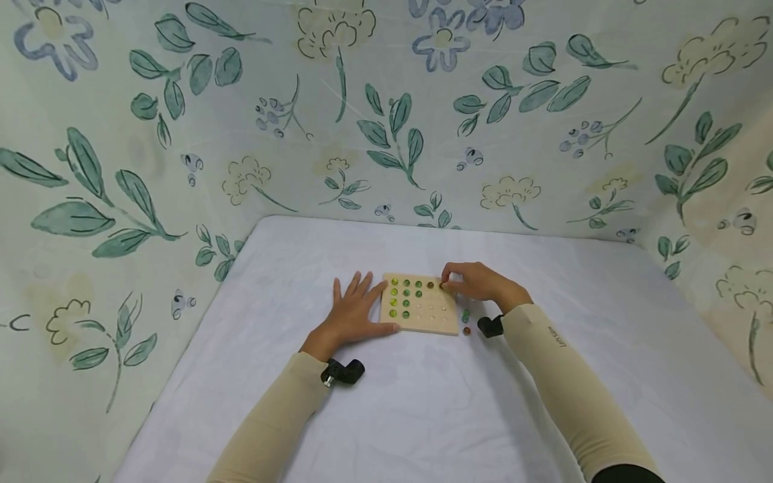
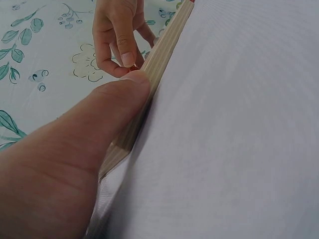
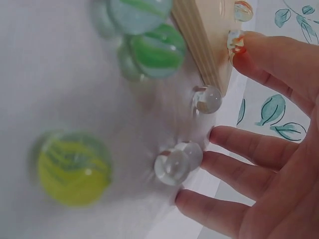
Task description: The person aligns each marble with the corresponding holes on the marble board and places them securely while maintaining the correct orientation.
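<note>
A pale wooden board (image 1: 436, 325) with rows of round hollows lies on the white cloth, its left columns filled with yellow-green marbles (image 1: 394, 302) and green marbles (image 1: 406, 303). My left hand (image 1: 350, 314) rests at the board's left side, fingers spread, with the thumb along the near edge. At the far right corner my right hand (image 1: 479, 282) pinches a clear marble with orange-red swirls (image 3: 236, 43) between thumb and forefinger, right at the board's surface. Another orange-swirled marble (image 3: 243, 11) sits beside it on the board. The other right fingers stretch out over the cloth.
Loose marbles lie right of the board: green ones (image 3: 158, 52), clear ones (image 3: 207, 99) and a yellow one (image 3: 76, 168). A brown marble (image 1: 467, 331) lies near the board's front right corner. Behind the white-covered table (image 1: 386, 416) hangs a floral curtain (image 1: 386, 154).
</note>
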`<state>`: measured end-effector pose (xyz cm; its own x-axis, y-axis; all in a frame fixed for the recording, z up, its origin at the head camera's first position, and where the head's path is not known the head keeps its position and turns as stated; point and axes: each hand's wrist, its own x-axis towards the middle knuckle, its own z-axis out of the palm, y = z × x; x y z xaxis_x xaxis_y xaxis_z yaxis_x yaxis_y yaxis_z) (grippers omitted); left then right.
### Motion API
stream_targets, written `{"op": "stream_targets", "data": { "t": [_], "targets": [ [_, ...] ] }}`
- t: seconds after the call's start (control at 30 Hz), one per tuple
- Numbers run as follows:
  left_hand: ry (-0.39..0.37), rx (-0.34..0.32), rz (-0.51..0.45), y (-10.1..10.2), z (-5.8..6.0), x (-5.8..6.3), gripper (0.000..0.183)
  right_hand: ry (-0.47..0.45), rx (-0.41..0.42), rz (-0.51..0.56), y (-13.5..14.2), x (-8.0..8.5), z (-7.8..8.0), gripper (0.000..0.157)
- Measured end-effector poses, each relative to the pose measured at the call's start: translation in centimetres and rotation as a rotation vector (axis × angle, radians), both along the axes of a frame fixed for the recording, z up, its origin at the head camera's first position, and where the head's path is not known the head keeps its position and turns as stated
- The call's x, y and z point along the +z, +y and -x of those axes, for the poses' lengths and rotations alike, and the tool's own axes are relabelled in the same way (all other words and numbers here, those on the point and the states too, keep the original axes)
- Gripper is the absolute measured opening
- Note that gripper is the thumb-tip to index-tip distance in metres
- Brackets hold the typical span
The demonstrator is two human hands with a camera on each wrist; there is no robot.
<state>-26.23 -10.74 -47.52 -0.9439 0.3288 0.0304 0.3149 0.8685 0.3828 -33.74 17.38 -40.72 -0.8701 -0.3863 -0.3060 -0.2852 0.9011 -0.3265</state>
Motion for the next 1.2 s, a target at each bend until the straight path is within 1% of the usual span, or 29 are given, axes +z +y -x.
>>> {"op": "stream_targets", "data": {
  "t": [0.27,0.47,0.63,1.0,1.2],
  "targets": [
    [-0.004,-0.002,-0.013,-0.02,0.06,-0.08,0.101,0.006,-0.007,0.003,0.03,-0.08,-0.02,0.014],
    [-0.019,0.003,0.0,-0.02,0.11,-0.11,0.102,0.019,0.0,0.013,0.04,-0.1,-0.07,0.013],
    [-0.004,0.005,0.0,-0.02,0.06,-0.09,0.101,0.033,0.012,0.033,0.15,-0.09,-0.1,0.011],
    [0.013,0.006,0.008,0.04,0.11,-0.05,0.101,0.011,0.009,0.026,0.27,-0.11,0.13,0.011],
    [-0.006,0.013,0.017,0.15,0.11,0.05,0.102,0.004,0.003,0.025,0.42,0.06,0.06,0.012]
  ]
}}
